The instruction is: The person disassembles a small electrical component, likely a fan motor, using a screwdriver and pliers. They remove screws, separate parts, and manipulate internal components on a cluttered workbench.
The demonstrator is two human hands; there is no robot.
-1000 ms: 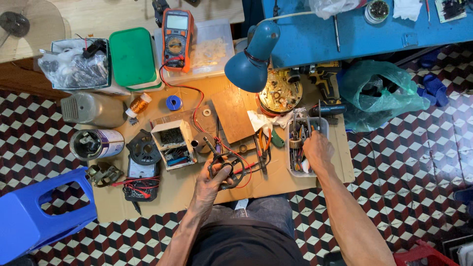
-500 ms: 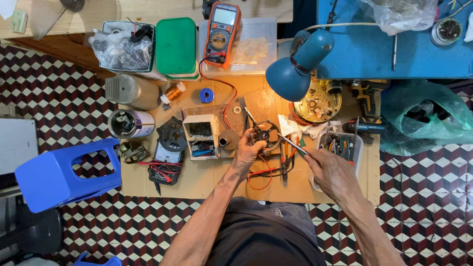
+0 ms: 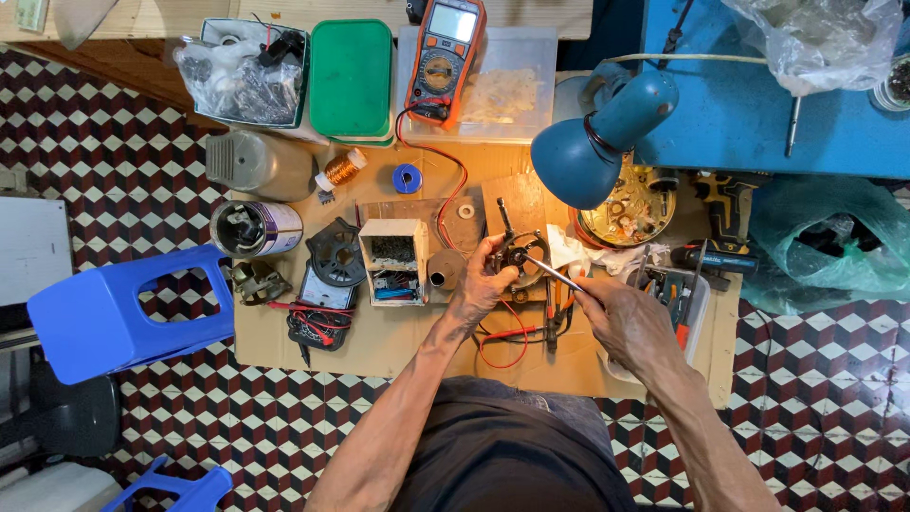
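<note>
My left hand (image 3: 482, 284) grips a small round motor part (image 3: 518, 256) with a dark shaft sticking up, held just above the low wooden table (image 3: 398, 341). My right hand (image 3: 626, 318) holds a thin metal tool (image 3: 550, 272) like a screwdriver, its tip touching the motor part. Red and black wires (image 3: 507, 341) lie on the table under both hands. A tray of hand tools (image 3: 675, 294) sits right beside my right hand.
An orange multimeter (image 3: 440, 59), green box (image 3: 351, 81) and clear bin stand at the back. A blue desk lamp (image 3: 592, 147) hangs over the right. A small parts box (image 3: 393, 261), cans, a black analog meter (image 3: 320, 308) sit left. A blue plastic stool (image 3: 114, 313) stands left on the checkered floor.
My right hand left the tool tray and came to the centre holding the thin tool. My left hand lifted the motor part. The view shifted so the table sits further right.
</note>
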